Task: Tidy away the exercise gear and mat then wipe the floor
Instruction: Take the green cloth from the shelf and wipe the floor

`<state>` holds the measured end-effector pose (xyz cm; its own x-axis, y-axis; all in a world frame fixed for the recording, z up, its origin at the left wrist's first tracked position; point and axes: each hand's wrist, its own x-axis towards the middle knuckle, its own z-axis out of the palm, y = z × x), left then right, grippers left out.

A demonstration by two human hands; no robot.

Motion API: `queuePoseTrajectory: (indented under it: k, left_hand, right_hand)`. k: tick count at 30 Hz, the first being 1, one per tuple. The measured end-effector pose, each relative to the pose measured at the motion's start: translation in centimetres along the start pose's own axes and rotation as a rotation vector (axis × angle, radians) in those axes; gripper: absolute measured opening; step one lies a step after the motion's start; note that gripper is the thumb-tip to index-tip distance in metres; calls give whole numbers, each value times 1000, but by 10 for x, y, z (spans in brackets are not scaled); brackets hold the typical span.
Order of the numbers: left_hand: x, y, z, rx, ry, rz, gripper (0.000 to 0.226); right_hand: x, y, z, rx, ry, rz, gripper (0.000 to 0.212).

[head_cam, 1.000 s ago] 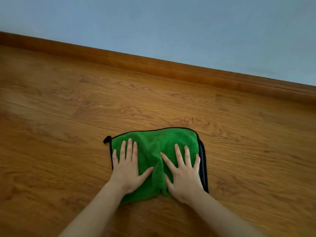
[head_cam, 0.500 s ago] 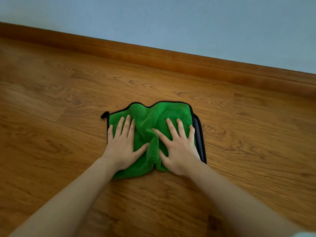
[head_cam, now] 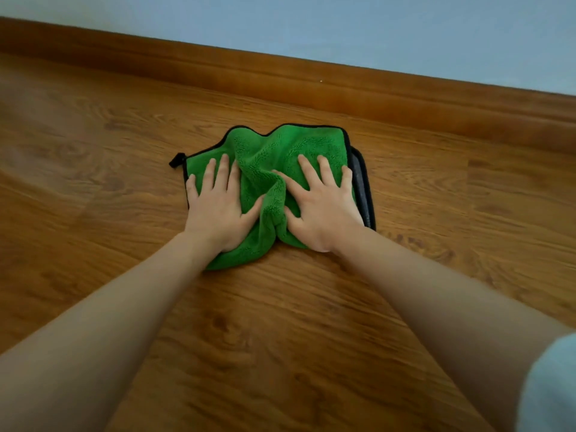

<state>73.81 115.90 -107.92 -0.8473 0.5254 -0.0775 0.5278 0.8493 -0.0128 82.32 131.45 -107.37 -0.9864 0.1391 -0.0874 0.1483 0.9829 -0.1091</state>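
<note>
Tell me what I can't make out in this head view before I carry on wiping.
- Floor under the green cloth: hidden by the cloth and both hands.
- Left hand and right hand palms: pressed flat, undersides unseen.
- Cloth's dark layer at its right edge: mostly tucked beneath.
- Exercise gear and mat: none in view; cut off by the frame.
- Left floor: blurred.

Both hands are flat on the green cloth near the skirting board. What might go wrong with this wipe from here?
The green cloth is bunched into a ridge between the left hand and right hand, so that strip of wooden floor may go unwiped. The skirting board lies just beyond it; a further push could jam the cloth or fingertips against it.
</note>
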Motion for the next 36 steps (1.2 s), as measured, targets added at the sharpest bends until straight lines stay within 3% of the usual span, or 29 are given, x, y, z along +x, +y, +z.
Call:
queuePoseTrajectory:
  k: [11,15,19,29,36]
  left_hand:
    - [19,0,0,-6,36,-78,74]
    - [15,10,-9,14,-56,-144,64]
    - [14,19,-20,22,-220,-187,72]
    - [-44,36,-17,127,-350,-158,78]
    - [-114,46,-8,67,-315,-108,60]
  right_hand:
    - [23,0,-4,27,-36,31,55]
    - [24,-2,-9,71,-106,40,53]
    - [15,-7,-15,127,-173,49,51]
    - [-46,-18,-14,130,-247,18,53]
    - [-99,-22,-7,74,-246,-25,55]
